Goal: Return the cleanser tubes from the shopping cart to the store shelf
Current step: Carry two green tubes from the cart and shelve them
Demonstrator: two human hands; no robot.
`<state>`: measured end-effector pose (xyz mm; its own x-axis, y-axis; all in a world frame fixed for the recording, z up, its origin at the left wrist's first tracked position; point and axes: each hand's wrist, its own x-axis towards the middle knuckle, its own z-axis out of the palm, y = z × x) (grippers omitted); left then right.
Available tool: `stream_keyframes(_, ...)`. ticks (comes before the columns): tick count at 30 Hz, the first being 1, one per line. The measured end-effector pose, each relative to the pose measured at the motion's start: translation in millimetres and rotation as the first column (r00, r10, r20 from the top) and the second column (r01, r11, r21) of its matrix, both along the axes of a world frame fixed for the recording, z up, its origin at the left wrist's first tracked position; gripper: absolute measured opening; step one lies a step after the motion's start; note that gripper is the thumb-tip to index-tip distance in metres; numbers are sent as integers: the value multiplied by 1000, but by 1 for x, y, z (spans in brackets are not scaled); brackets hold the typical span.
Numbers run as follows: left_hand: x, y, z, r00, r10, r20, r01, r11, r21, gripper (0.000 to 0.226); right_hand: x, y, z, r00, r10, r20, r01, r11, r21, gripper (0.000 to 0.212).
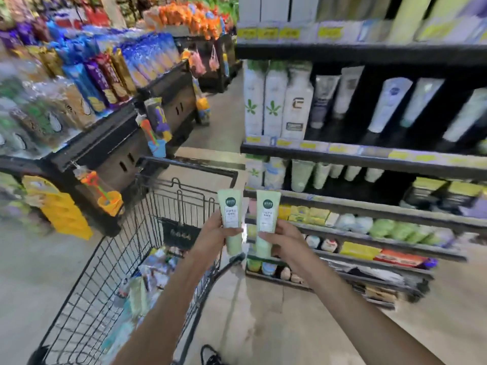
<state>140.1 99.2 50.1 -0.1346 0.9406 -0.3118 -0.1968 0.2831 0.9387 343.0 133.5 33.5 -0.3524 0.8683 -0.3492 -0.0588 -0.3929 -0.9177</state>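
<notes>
Two pale green cleanser tubes, flat-crimped end up, cap end down, held upright side by side at the centre of the frame, near each other but apart. Left tube point(232, 219): smooth, soft plastic, dark round emblem above a white printed label; gripped at its lower half by the left hand point(210, 238), fingers curled behind the tube, thumb across its front. Right tube point(265, 222): same shape and print; pinched at its lower half by the right hand point(284, 239), thumb across the front, fingers wrapped behind. Both forearms bare, reaching in from the bottom edge.

Lower left: shopping cart point(105, 272), black wire mesh with a dark tubular rim, holding a loose heap of blurred packages, among them a pale green flat pack; contents otherwise too smeared to tell. Tubes raised above the cart's right rim, in front of the store shelf point(369, 159).

Right half: dark shelf boards with yellow price strips along the front edges. Upper tier: tall white bottles with green leaf prints, then white and grey tubes standing cap-down. Middle tier: pale green tubes of like shape, cap-down. Lower tiers: small yellow, green and orange boxes and packets.

Upper left: dark display stands stacked with glossy blue, purple and gold bags.
</notes>
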Motion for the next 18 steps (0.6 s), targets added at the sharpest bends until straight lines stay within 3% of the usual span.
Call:
stream_keyframes(10,140,-1,13,968,-238,-86,242,969,52,47,136,-35,-1,980,-197,-3,197,980,32,40)
stream_keyframes(18,200,35,-2,952,-293,-90,293,956,-14,58,199,-24,-6,955,-298,7,297,954,40,36)
